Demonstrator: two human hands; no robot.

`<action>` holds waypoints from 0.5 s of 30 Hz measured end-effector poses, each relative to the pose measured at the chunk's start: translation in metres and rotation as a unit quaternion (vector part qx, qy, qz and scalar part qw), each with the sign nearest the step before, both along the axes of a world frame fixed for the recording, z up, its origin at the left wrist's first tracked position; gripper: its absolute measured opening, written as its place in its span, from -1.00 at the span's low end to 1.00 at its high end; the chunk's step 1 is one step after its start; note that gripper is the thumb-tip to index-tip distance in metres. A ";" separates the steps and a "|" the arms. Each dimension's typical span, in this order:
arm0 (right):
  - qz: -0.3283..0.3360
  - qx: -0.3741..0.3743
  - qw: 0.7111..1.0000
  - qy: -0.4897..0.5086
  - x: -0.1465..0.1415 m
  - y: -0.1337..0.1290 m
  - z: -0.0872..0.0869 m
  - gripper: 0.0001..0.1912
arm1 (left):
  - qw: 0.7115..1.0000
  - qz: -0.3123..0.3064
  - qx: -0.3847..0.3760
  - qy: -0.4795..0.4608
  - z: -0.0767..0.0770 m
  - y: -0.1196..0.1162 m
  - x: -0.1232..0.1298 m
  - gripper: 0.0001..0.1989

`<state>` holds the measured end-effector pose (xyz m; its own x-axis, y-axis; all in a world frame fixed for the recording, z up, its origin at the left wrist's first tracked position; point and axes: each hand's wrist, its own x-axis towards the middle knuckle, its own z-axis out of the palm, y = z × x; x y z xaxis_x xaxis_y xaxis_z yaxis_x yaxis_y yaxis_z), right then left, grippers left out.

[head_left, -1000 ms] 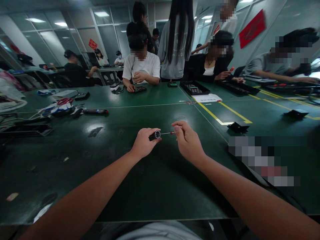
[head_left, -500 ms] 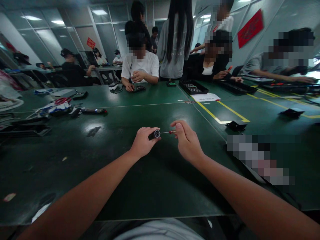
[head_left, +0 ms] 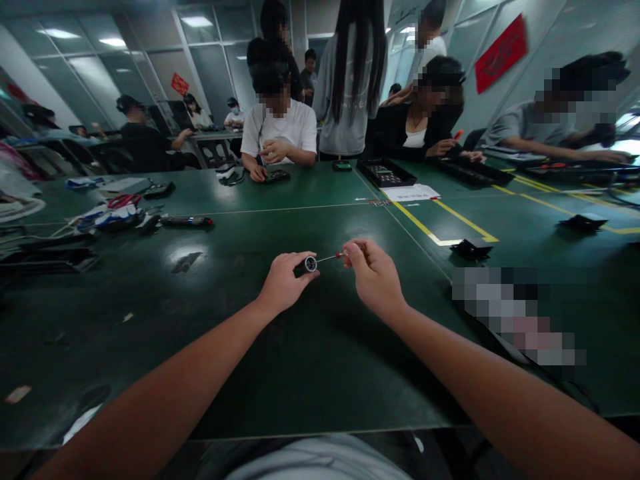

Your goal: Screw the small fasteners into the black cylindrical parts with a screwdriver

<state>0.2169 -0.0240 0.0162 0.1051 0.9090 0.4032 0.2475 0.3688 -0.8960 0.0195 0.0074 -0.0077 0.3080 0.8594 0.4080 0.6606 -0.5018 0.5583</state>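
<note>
Between its thumb and fingers my left hand grips a small black cylinder with a pale ring at its open end, which faces me. My right hand is closed round the red handle of a thin screwdriver. The metal shaft points left and its tip reaches the rim of the cylinder; whether it goes inside I cannot tell. Most of the handle is hidden by my fingers. Both hands are above the green table.
A pen-shaped tool lies left, by a heap of cables and cloth. A black bracket sits right, near yellow tape. Black trays stand at the far side, where several people work. A blurred-out item lies at right.
The screwdriver now slants, with its handle end raised a little. My right fingers have curled closer round the handle. The left hand still holds the cylinder, and the view has shifted slightly.
</note>
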 end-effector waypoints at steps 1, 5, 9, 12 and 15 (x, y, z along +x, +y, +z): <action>0.002 -0.022 0.999 0.045 0.000 0.003 -0.001 -0.75 | 1.000 -0.003 0.005 -0.003 0.000 0.000 0.000 -0.65; 0.041 -0.224 0.923 0.309 0.003 0.018 -0.006 -0.71 | 0.999 -0.023 0.034 0.000 0.002 0.001 -0.002 -0.65; 0.065 -0.264 0.882 0.386 0.008 0.025 -0.008 -0.72 | 0.999 -0.019 0.038 0.001 0.002 0.003 -0.005 -0.66; 0.045 -0.179 0.919 0.347 0.008 0.024 -0.010 -0.76 | 0.999 -0.015 0.042 0.000 0.001 0.004 -0.004 -0.65; 0.029 -0.114 0.952 0.282 0.006 0.022 -0.014 -0.73 | 0.999 -0.020 0.047 0.003 0.000 0.003 -0.003 -0.64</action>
<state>0.2225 -0.0017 0.0026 0.1935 0.9771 0.0885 -0.3108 0.1466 -0.9391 0.0161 0.0101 -0.0077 0.3432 0.8048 0.4843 0.6425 -0.5773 0.5039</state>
